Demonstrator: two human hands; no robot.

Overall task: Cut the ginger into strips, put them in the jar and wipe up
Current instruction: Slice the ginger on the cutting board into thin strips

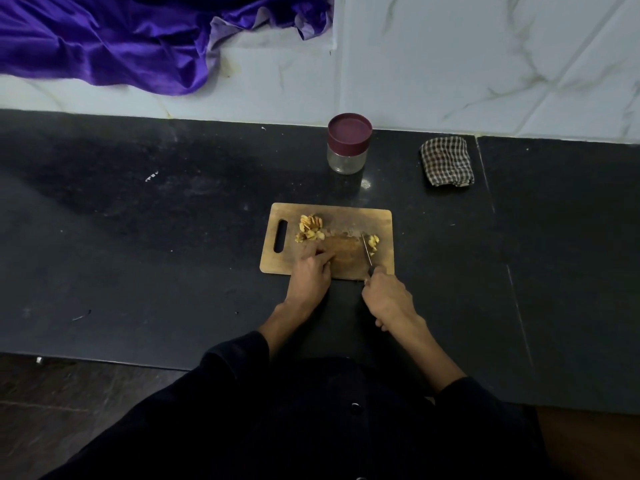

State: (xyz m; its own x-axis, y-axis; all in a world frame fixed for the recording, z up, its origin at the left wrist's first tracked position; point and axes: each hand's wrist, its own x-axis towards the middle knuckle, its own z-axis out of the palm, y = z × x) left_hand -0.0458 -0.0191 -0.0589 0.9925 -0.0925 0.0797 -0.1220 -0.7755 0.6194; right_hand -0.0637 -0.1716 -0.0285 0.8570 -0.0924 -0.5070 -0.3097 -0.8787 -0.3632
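Note:
A wooden cutting board (346,216) lies on the dark counter. A pile of sliced ginger (310,228) sits near its handle slot, and a smaller heap of cut ginger pieces (373,242) lies by the right edge. My left hand (311,270) rests on the board with its fingers reaching toward the larger pile. My right hand (386,294) grips a small knife (367,251) whose blade points away from me, just left of the smaller heap. A clear jar (348,145) with a maroon lid on stands behind the board.
A folded checked cloth (446,161) lies to the right of the jar near the marble wall. Purple fabric (121,43) hangs over the ledge at the back left. The black counter (138,237) extends to both sides; its front edge is close to my body.

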